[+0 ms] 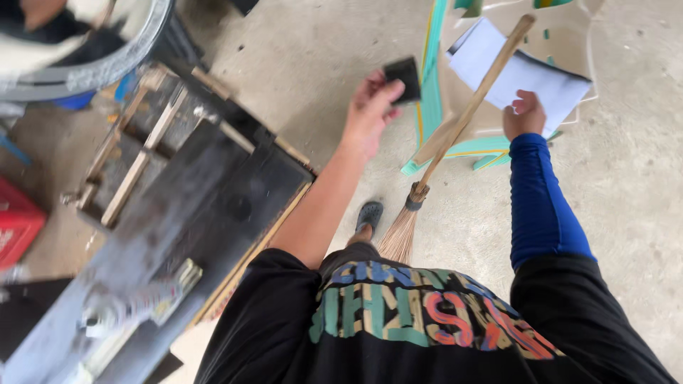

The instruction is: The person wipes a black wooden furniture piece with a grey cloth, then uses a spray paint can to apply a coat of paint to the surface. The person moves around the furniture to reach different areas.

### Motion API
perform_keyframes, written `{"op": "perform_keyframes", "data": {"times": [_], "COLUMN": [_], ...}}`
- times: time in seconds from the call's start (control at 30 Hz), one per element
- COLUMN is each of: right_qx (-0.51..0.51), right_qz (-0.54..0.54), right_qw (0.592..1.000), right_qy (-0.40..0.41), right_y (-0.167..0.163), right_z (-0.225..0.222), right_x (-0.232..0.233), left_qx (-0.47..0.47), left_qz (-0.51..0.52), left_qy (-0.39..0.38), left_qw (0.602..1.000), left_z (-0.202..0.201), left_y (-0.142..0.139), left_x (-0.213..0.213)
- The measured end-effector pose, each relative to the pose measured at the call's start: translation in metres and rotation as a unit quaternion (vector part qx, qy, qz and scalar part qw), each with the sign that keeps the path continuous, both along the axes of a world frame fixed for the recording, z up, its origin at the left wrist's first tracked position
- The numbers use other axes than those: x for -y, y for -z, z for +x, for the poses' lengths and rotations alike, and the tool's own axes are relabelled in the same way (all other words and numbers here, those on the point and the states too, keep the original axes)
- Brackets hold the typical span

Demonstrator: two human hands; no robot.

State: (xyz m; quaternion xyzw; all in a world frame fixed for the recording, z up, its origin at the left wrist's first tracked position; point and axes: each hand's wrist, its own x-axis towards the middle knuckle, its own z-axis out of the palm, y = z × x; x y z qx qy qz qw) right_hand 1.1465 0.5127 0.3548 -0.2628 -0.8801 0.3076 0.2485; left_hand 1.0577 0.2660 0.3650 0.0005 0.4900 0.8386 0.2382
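My left hand (370,110) is raised over the concrete floor and pinches a small flat black square piece (403,78) between thumb and fingers. My right hand (525,114), on a blue-sleeved arm, holds the edge of some white paper sheets (523,75) that lie on a pale plastic chair (498,139) with teal edges. A broom (455,131) with a long wooden handle and straw bristles leans against that chair, between my two arms. One sandalled foot (368,215) shows below.
A dark worn wooden workbench (185,213) with wooden slats fills the left side. A grey metal rim (107,60) sits at top left, a red crate (18,220) at the far left. Bare concrete floor (626,185) lies to the right.
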Motion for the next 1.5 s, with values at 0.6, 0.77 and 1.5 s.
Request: {"op": "perform_keyframes", "data": {"times": [0.6,0.77,1.5], "right_qx": [0.128,0.028,-0.032], "right_qz": [-0.179,-0.132,-0.649], "right_qw": [0.774,0.725,0.639], "right_qy": [-0.593,-0.676,-0.411], "right_y": [0.017,-0.023,0.02], "right_z": [0.115,0.108,0.137], "right_x": [0.268,0.382,0.489], "left_qx": [0.247,0.21,0.199], "left_qz": [-0.095,-0.051,-0.159], "left_qy": [-0.182,-0.22,-0.21], "left_qw": [0.947,0.951,0.944], "left_z": [0.342,0.366,0.486], "left_y": [0.124,0.111,0.138], "left_x": [0.274,0.331,0.61]}}
